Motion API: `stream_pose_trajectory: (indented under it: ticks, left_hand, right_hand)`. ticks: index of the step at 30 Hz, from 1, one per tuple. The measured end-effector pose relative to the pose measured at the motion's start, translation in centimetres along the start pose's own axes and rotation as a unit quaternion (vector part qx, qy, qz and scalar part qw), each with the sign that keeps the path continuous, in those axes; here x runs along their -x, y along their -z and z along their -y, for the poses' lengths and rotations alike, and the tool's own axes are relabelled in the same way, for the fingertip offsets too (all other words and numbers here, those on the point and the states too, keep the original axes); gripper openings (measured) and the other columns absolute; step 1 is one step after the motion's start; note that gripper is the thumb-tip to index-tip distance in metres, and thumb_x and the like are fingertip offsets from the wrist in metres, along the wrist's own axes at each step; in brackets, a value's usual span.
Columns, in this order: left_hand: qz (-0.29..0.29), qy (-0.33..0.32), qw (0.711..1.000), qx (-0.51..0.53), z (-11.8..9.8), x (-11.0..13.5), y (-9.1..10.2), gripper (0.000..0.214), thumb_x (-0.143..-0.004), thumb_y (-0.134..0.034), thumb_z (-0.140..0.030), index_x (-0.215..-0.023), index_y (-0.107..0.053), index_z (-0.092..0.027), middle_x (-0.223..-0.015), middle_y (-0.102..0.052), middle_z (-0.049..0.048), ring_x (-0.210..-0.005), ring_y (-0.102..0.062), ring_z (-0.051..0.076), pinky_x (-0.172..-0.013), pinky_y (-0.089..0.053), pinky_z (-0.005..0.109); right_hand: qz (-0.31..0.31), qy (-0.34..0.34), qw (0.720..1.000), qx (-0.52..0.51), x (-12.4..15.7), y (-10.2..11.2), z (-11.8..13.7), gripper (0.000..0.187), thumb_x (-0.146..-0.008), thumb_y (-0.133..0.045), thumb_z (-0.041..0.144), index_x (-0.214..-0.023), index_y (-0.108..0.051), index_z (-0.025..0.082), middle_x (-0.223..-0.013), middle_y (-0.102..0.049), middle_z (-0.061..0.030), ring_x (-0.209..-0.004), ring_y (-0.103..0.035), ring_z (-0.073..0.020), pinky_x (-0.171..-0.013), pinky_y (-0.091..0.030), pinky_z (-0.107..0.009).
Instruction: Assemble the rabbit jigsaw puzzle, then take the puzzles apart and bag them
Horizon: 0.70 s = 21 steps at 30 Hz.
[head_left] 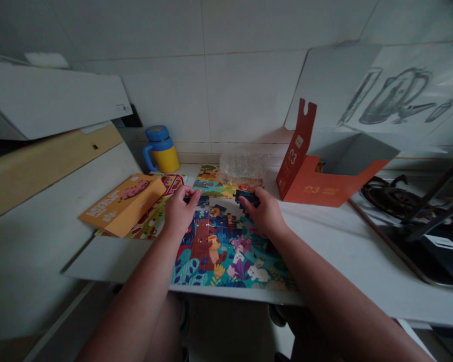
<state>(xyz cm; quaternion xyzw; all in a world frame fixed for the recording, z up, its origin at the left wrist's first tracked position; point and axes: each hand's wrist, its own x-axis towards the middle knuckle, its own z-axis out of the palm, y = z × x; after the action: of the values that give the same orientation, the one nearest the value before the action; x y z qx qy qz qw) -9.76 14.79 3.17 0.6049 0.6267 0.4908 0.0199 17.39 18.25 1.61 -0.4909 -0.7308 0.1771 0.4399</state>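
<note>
A colourful jigsaw puzzle (226, 254) with animals and plants lies on the white counter (347, 251) in front of me. My left hand (179, 211) rests on the puzzle's upper left part, fingers curled and pinching a dark piece at its edge. My right hand (262, 211) is closed on a dark blue puzzle piece (245, 197), held just above the puzzle's upper right area. A gap of white counter shows between my two hands at the puzzle's top.
An orange box lid (123, 203) lies left of the puzzle. A yellow mug with a blue lid (161, 149) stands by the tiled wall. A clear plastic bag (241, 168) sits behind the puzzle. An open red-orange carton (309, 171) is at right, a gas stove (411, 206) beyond it.
</note>
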Motion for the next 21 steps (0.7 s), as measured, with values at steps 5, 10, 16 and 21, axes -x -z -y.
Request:
stream_pose_trajectory:
  ticks: [5, 10, 16, 21]
  left_hand:
    - [-0.001, 0.001, 1.0, 0.016, -0.1, 0.2, 0.0, 0.027, -0.097, -0.066, -0.049, -0.088, -0.061, -0.024, -0.086, -0.072, 0.0017, -0.083, -0.069, 0.02, -0.081, -0.052, 0.03]
    - [-0.002, 0.021, 0.998, 0.058, -0.3, 0.1, 0.1, 0.03, -0.095, -0.068, -0.05, -0.086, -0.062, -0.022, -0.082, -0.07, 0.0008, -0.079, -0.067, 0.018, -0.079, -0.05, 0.028]
    - [0.051, 0.069, 0.991, 0.106, 1.3, -0.3, -0.2, 0.037, -0.089, -0.074, -0.056, -0.093, -0.064, -0.021, -0.09, -0.073, 0.0028, -0.087, -0.07, 0.02, -0.083, -0.052, 0.03]
    - [0.109, 0.113, 0.981, 0.109, 2.9, 0.0, -0.4, 0.047, -0.086, -0.077, -0.062, -0.106, -0.064, -0.022, -0.103, -0.078, 0.0057, -0.089, -0.076, 0.023, -0.084, -0.053, 0.033]
  right_hand:
    - [0.041, 0.037, 0.998, -0.011, 0.3, 0.0, 0.5, 0.028, -0.098, -0.069, 0.049, -0.108, -0.071, 0.022, -0.097, -0.075, -0.0057, -0.082, -0.068, -0.0211, -0.076, -0.052, -0.032]
    - [0.067, 0.088, 0.994, -0.017, 0.5, -0.1, 0.8, 0.026, -0.099, -0.068, 0.046, -0.107, -0.069, 0.021, -0.099, -0.075, -0.0077, -0.088, -0.07, -0.0227, -0.08, -0.052, -0.033]
    - [0.165, 0.144, 0.975, -0.033, 0.8, -0.2, 1.0, 0.017, -0.1, -0.068, 0.036, -0.108, -0.07, 0.022, -0.102, -0.073, -0.0066, -0.093, -0.069, -0.021, -0.085, -0.052, -0.032]
    - [0.214, 0.144, 0.966, -0.016, 1.1, -0.8, 0.9, 0.02, -0.098, -0.071, 0.035, -0.113, -0.071, 0.021, -0.107, -0.074, -0.0076, -0.093, -0.068, -0.021, -0.085, -0.052, -0.032]
